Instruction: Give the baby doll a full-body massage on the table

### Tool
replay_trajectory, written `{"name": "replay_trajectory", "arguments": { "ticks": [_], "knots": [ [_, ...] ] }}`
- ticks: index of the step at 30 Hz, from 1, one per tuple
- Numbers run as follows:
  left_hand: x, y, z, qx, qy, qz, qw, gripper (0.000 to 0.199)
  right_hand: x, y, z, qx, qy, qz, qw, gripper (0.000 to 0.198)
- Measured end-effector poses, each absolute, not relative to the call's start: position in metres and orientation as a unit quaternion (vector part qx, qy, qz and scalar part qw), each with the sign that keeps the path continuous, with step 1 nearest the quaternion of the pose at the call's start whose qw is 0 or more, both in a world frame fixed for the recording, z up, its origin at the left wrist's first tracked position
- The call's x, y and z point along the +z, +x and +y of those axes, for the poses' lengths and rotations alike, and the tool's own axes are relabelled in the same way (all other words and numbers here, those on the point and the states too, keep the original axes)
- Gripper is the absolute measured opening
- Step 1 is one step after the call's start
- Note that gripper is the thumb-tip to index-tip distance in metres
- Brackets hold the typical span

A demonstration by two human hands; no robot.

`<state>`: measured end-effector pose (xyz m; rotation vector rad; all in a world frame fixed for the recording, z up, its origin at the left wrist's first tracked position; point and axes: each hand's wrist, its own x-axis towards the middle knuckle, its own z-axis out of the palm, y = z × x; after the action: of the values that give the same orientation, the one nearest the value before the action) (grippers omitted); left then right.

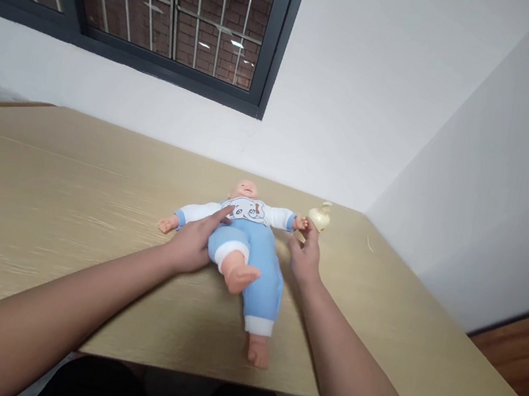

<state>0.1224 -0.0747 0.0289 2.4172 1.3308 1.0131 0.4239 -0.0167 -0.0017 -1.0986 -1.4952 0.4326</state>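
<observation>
A baby doll lies on its back on the table, head toward the wall, feet toward me. It wears a white top with a cartoon face and light blue trousers with white cuffs. One of its legs is bent, with the foot raised; the other lies straight. My left hand wraps the doll's side at the waist, a finger over its belly, the other fingers partly hidden behind it. Beside the doll's outstretched hand is my right hand, thumb and forefinger apart, fingertips touching or very near it.
A small cream-coloured, rounded object with a knob on top stands just beyond my right fingertips. A thin pale strand lies farther right on the wooden table. White walls and a barred window bound the far side.
</observation>
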Motion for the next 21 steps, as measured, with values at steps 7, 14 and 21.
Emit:
{"name": "replay_trajectory", "arguments": {
  "ticks": [7,14,21],
  "knots": [
    [0.022,0.126,-0.058,0.429,0.788,0.394,0.201,0.058,0.009,0.393,-0.04,0.086,-0.38,-0.808,0.441,0.078],
    [0.014,0.134,-0.048,0.483,0.721,0.362,0.341,0.043,0.016,0.391,-0.045,0.018,-0.387,-0.851,0.356,0.068],
    [0.017,0.129,-0.058,0.43,0.8,0.355,0.221,0.046,0.015,0.392,-0.043,0.053,-0.423,-0.799,0.423,0.066]
  ]
}}
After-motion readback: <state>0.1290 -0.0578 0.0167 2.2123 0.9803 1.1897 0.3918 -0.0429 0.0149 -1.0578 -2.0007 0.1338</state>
